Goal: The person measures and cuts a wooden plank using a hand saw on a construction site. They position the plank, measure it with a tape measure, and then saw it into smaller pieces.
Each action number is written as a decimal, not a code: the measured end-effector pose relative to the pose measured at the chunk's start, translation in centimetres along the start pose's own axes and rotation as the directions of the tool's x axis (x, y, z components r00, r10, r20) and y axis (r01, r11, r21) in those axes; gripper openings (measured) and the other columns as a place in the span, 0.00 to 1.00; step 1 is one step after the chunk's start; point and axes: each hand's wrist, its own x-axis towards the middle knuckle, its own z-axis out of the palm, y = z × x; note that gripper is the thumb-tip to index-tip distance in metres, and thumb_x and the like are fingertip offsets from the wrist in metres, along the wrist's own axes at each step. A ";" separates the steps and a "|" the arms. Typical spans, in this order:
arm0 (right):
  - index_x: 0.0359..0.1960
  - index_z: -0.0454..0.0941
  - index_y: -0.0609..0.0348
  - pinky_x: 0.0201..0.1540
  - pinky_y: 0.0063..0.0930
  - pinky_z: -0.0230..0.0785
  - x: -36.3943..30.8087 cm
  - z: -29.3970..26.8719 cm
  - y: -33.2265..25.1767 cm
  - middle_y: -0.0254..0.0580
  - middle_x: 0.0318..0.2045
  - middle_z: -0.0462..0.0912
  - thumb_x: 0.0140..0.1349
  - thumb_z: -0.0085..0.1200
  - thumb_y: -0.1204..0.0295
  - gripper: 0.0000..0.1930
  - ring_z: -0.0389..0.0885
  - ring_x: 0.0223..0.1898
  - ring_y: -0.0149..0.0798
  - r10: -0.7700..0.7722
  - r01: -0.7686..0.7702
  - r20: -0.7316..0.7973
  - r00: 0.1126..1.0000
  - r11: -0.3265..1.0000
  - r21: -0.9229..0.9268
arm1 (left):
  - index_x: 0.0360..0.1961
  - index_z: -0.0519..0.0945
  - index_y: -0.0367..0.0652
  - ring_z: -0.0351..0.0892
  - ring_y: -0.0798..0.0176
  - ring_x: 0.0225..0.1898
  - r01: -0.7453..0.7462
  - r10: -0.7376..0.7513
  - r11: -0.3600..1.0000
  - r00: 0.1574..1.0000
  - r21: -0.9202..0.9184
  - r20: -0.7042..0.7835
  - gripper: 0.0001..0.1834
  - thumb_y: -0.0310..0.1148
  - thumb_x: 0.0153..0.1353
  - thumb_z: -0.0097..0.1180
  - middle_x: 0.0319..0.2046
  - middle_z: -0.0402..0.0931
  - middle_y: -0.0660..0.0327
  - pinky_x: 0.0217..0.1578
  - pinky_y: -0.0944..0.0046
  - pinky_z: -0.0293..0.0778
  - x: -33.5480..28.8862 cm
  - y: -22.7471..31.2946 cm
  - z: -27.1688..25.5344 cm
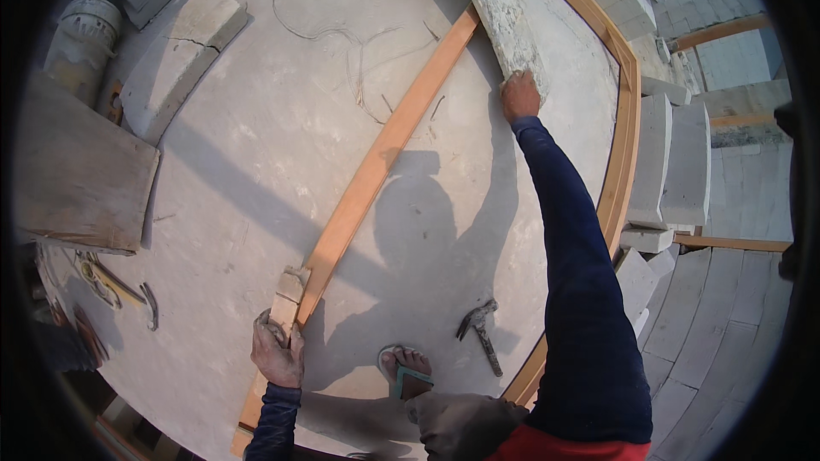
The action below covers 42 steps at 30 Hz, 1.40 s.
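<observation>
My left hand (278,354) grips a small pale wooden block (287,297) pressed against the near end of a long orange-brown wooden batten (384,154) that lies diagonally across the concrete floor (256,145). My right hand (519,96), arm stretched far out in a dark blue sleeve, holds the near end of a rough, plaster-crusted plank (495,8) that lies over the batten's far part. My foot in a sandal (408,369) stands between the arms.
A claw hammer (480,331) lies on the floor by my foot. A curved wooden frame rail (628,119) borders the right side, with grey blocks (675,162) beyond. A plywood sheet (77,171), concrete slabs (184,55), a bucket (81,38) and loose wire (342,26) sit at left and top.
</observation>
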 end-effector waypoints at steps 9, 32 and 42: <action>0.36 0.73 0.69 0.40 0.55 0.71 -16.8 -15.0 8.3 0.62 0.34 0.76 0.69 0.52 0.68 0.12 0.79 0.37 0.66 0.064 -0.024 -0.135 0.989 0.959 0.283 | 0.51 0.74 0.34 0.76 0.45 0.34 -0.107 0.107 0.994 0.993 -0.003 -0.055 0.24 0.38 0.61 0.65 0.34 0.72 0.51 0.37 0.50 0.73 0.0 0.2 0.0; 0.54 0.79 0.63 0.56 0.51 0.74 -44.3 -6.6 13.1 0.59 0.49 0.80 0.69 0.55 0.60 0.21 0.81 0.52 0.62 0.526 -0.562 0.199 0.827 0.780 0.276 | 0.36 0.63 0.37 0.61 0.56 0.29 -0.124 0.111 0.989 0.982 -0.083 -0.153 0.18 0.31 0.64 0.64 0.27 0.59 0.57 0.33 0.58 0.65 -9.3 -9.0 -9.5; 0.51 0.79 0.75 0.53 0.53 0.73 -69.4 -14.8 19.1 0.66 0.46 0.83 0.62 0.60 0.44 0.37 0.81 0.51 0.62 0.846 -0.873 0.336 0.414 0.473 -0.118 | 0.37 0.64 0.37 0.70 0.40 0.32 -0.082 0.082 0.997 0.995 -0.010 -0.054 0.27 0.35 0.56 0.74 0.29 0.67 0.49 0.39 0.48 0.70 -10.2 -11.1 -7.9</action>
